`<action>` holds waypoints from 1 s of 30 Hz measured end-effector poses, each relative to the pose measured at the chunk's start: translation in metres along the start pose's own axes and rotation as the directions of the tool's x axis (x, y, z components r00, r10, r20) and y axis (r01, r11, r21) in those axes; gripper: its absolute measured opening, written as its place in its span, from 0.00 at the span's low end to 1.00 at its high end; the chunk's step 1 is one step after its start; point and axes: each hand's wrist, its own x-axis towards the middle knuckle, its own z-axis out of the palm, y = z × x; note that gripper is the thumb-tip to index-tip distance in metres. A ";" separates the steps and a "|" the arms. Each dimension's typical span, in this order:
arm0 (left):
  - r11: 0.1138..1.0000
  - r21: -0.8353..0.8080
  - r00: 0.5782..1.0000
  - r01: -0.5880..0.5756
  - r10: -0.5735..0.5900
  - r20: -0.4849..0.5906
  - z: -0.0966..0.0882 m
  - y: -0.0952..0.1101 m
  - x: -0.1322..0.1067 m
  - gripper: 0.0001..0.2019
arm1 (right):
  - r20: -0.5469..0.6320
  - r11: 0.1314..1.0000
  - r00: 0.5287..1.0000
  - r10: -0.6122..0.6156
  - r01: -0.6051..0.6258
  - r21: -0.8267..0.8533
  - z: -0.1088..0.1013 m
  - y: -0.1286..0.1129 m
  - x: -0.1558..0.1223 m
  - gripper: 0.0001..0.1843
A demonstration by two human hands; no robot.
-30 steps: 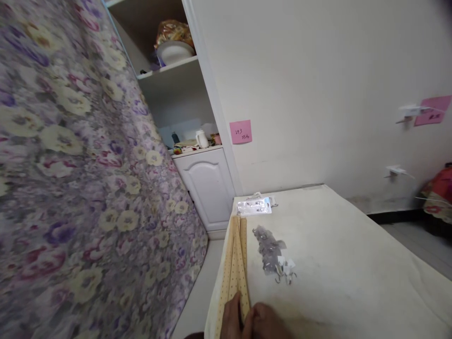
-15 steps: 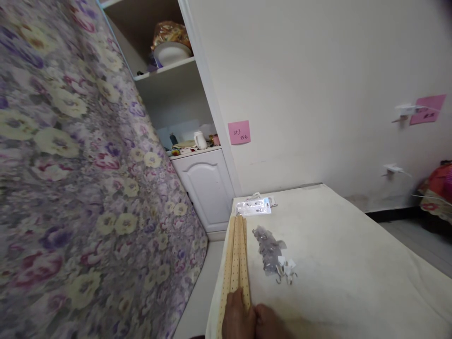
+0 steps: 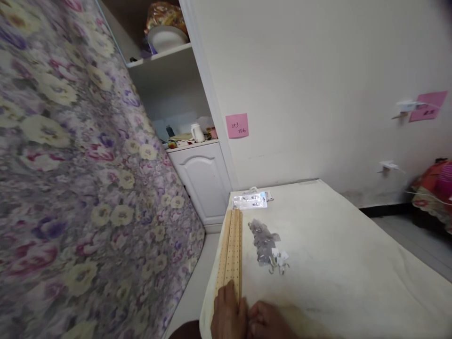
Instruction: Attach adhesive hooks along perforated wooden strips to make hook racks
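Note:
Several long pale-wood strips dotted with small holes (image 3: pixel 232 249) lie side by side along the left edge of the table. My left hand (image 3: pixel 229 311) is laid over their near end, fingers together and bent around the strips. Just right of it, my right hand (image 3: pixel 267 321) is curled into a fist, close to the table; whatever is inside it, if anything, is hidden. Beyond the hands lies a pile of small grey translucent packets (image 3: pixel 263 241). White hooks with square backs (image 3: pixel 279 262) lie against the pile's near right side.
Clear blister packaging (image 3: pixel 250 200) lies at the far left corner of the cream-covered table (image 3: pixel 325 254). A floral curtain (image 3: pixel 88 188) hangs on the left. Behind are a white cupboard (image 3: pixel 199 176) and a wall with a pink note (image 3: pixel 237 125).
The strips, slightly fanned before, now lie closer together. My left hand has shifted slightly left and nearer to me, and my view has tilted a little.

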 end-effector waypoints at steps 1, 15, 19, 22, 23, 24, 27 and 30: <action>1.000 -0.010 0.999 -0.021 0.021 -0.033 0.001 -0.002 -0.002 0.21 | -0.014 1.000 1.000 0.003 -0.003 0.019 -0.003 -0.001 -0.006 0.16; 0.851 -0.243 0.883 -0.466 0.463 -0.072 0.052 0.056 -0.025 0.15 | -0.340 0.825 0.862 -0.376 0.144 -0.547 -0.113 -0.036 -0.047 0.10; 0.879 -0.209 0.903 -0.428 0.426 -0.055 0.050 0.081 -0.011 0.16 | -0.268 0.588 0.798 -0.540 0.129 -0.799 -0.128 -0.047 -0.040 0.16; 0.894 -0.198 0.914 -0.402 0.405 -0.029 0.050 0.089 0.002 0.19 | -0.228 0.519 0.804 -0.549 0.114 -0.847 -0.128 -0.051 -0.031 0.18; 0.896 -0.200 0.916 -0.396 0.400 -0.022 0.051 0.090 0.005 0.19 | -0.219 0.512 0.807 -0.548 0.117 -0.851 -0.128 -0.052 -0.028 0.19; 0.897 -0.205 0.918 -0.391 0.396 -0.016 0.054 0.089 0.007 0.19 | -0.213 0.511 0.810 -0.547 0.121 -0.851 -0.127 -0.053 -0.026 0.19; 0.898 -0.228 0.924 -0.378 0.382 -0.027 0.064 0.082 0.010 0.19 | -0.195 0.528 0.814 -0.547 0.154 -0.835 -0.128 -0.056 -0.023 0.20; 0.903 -0.257 0.939 -0.343 0.340 -0.058 0.071 0.074 0.007 0.18 | -0.190 0.550 0.804 -0.563 0.193 -0.813 -0.130 -0.055 -0.025 0.18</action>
